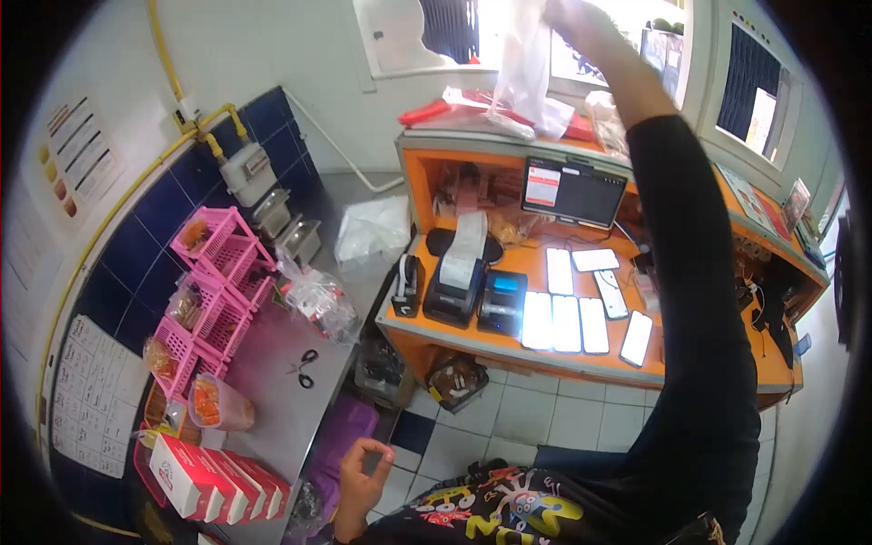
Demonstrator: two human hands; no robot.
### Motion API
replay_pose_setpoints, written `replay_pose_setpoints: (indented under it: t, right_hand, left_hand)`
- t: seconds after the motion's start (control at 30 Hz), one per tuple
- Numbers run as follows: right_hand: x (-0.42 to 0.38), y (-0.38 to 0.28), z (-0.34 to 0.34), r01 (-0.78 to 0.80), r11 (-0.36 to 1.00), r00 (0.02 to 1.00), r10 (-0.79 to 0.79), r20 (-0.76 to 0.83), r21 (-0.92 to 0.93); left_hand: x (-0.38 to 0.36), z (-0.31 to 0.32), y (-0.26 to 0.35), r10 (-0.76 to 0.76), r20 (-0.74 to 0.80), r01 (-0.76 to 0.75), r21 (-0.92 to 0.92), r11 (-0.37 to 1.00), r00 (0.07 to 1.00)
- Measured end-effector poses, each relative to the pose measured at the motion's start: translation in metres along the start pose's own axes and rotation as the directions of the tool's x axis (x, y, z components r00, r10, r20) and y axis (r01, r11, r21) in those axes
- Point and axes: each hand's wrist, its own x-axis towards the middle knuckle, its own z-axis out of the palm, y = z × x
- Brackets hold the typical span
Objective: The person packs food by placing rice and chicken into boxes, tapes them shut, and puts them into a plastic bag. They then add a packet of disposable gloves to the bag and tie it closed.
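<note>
At the top edge my right hand (570, 16) is raised at the window, partly cut off by the frame. Its fingers close on the upper part of a translucent white plastic bag (524, 68), which hangs down to the counter's top ledge. Red-and-white plastic packs (463, 111) lie on that ledge beside the bag's lower end. Low in the view, my left hand (363, 480) hovers near my body beside the steel table. Its thumb and forefinger curl together into a loop, and nothing shows between them.
Several lit phones (565, 322), receipt printers (454, 289) and a tablet (574, 193) occupy the orange counter (509, 352). On the steel table (263, 377) are black scissors (304, 368), pink baskets (222, 313), a tub of orange packets (221, 402), red-and-white boxes (213, 481) and a filled plastic bag (318, 300).
</note>
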Motion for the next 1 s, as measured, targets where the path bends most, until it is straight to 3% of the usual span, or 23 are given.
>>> replay_pose_setpoints:
  t: [0.03, 0.07, 0.1, 0.17, 0.2, 0.23, 0.27, 0.3, 0.33, 0.37, 0.4, 0.43, 0.47, 0.5, 0.6, 0.63, 0.7, 0.73, 0.8, 0.87, 0.93, 0.97, 1.0]
  right_hand:
    - [0.005, -0.008, -0.050, 0.006, 1.000, 1.000, -0.006, -0.013, -0.009]
    - [0.005, -0.042, -0.093, -0.034, 0.970, 0.872, 0.146, -0.467, 0.240]
    - [0.005, -0.080, -0.129, 0.061, 0.881, 0.546, 0.364, -0.755, 0.469]
    - [-0.004, -0.149, -0.175, -0.170, 0.978, 0.439, -0.033, -0.898, -0.119]
    - [-0.004, -0.186, -0.170, -0.155, 0.981, 0.434, -0.036, -0.900, -0.114]
    - [-0.001, -0.224, -0.158, 0.142, 0.913, 0.561, 0.245, -0.791, 0.383]
    - [0.006, -0.247, -0.142, 0.318, 0.525, 0.746, 0.376, -0.550, 0.790]
    - [0.006, -0.242, -0.090, 0.284, 0.914, 0.825, -0.079, -0.560, 0.291]
    - [0.009, -0.240, -0.047, 0.335, 0.876, 0.854, -0.438, -0.281, -0.348]
    - [-0.023, -0.329, -0.051, 0.199, 0.851, 0.934, -0.316, 0.170, 0.487]
    - [-0.048, -0.389, -0.041, -0.278, 0.599, 0.895, -0.123, 0.429, 0.751]
    - [-0.058, -0.406, 0.007, 0.281, 0.666, 0.815, -0.546, 0.195, 0.690]
    - [-0.084, -0.439, 0.025, 0.150, 0.535, 0.768, -0.592, 0.243, 0.832]
    - [-0.096, -0.466, 0.010, 0.018, 0.536, 0.643, -0.653, 0.401, 0.844]
    - [-0.114, -0.517, 0.027, 0.196, 0.291, 0.446, -0.877, 0.179, 0.936]
    - [-0.113, -0.529, 0.019, 0.108, 0.298, 0.410, -0.883, 0.231, 0.949]
    - [-0.107, -0.549, 0.004, 0.032, 0.289, 0.329, -0.907, 0.263, 0.957]
    - [-0.101, -0.557, -0.004, 0.026, 0.310, 0.311, -0.906, 0.287, 0.950]
    - [-0.092, -0.569, -0.012, -0.014, 0.279, 0.305, -0.913, 0.270, 0.960]
    - [-0.080, -0.577, -0.016, 0.017, 0.275, 0.294, -0.920, 0.258, 0.961]
    - [-0.072, -0.580, -0.020, 0.063, 0.269, 0.363, -0.903, 0.229, 0.961]
    - [-0.068, -0.577, -0.018, 0.061, 0.266, 0.352, -0.908, 0.229, 0.962]
    - [-0.063, -0.572, -0.014, 0.179, 0.325, 0.434, -0.873, 0.222, 0.929]
  left_hand:
    - [-0.005, -0.006, -0.003, 0.014, -0.009, -0.014, -0.002, 1.000, 1.000]
    - [-0.012, -0.011, -0.010, -0.019, -0.034, 0.018, -0.032, 0.999, 0.999]
    - [-0.017, -0.012, -0.014, -0.056, -0.062, 0.052, -0.069, 0.996, 0.996]
    - [-0.024, -0.018, -0.013, -0.042, -0.102, 0.038, -0.045, 0.998, 0.994]
    - [-0.026, -0.022, -0.019, -0.023, -0.124, 0.017, -0.052, 0.999, 0.992]
    - [-0.030, -0.025, -0.024, -0.007, -0.151, -0.002, -0.058, 0.998, 0.989]
    - [-0.033, -0.028, -0.023, -0.016, -0.177, 0.005, -0.058, 0.998, 0.984]
    - [-0.033, -0.032, -0.020, 0.014, -0.198, -0.030, -0.076, 0.997, 0.980]
    - [-0.035, -0.037, -0.015, 0.043, -0.225, -0.065, -0.092, 0.994, 0.973]
    - [-0.037, -0.043, -0.011, 0.031, -0.269, -0.057, -0.088, 0.995, 0.963]
    - [-0.037, -0.049, -0.008, 0.087, -0.261, -0.104, -0.052, 0.993, 0.962]
    - [-0.036, -0.055, -0.004, 0.143, -0.257, -0.152, -0.014, 0.988, 0.956]
    - [-0.035, -0.060, 0.000, 0.160, -0.244, -0.165, 0.001, 0.986, 0.956]
    - [-0.035, -0.065, 0.003, 0.173, -0.229, -0.174, 0.016, 0.985, 0.958]
    - [-0.038, -0.060, -0.007, -0.077, 0.010, 0.078, -0.123, 0.989, 0.997]
    - [-0.032, -0.052, -0.030, -0.174, 0.150, 0.204, -0.214, 0.955, 0.973]
    - [-0.024, -0.004, -0.101, -0.438, 0.271, 0.508, -0.591, 0.627, 0.857]
    - [-0.028, 0.008, -0.119, -0.414, 0.372, 0.547, -0.680, 0.488, 0.831]
    - [-0.048, 0.018, -0.123, -0.187, 0.480, 0.499, -0.687, 0.528, 0.857]
    - [-0.061, 0.011, -0.125, -0.038, 0.438, 0.327, -0.609, 0.722, 0.898]
    - [-0.066, -0.004, -0.142, -0.032, 0.226, 0.151, -0.532, 0.833, 0.974]
    - [-0.066, -0.014, -0.163, -0.107, 0.038, 0.110, -0.542, 0.833, 0.994]
    - [-0.065, -0.026, -0.197, -0.252, -0.186, 0.004, -0.797, 0.605, 0.950]
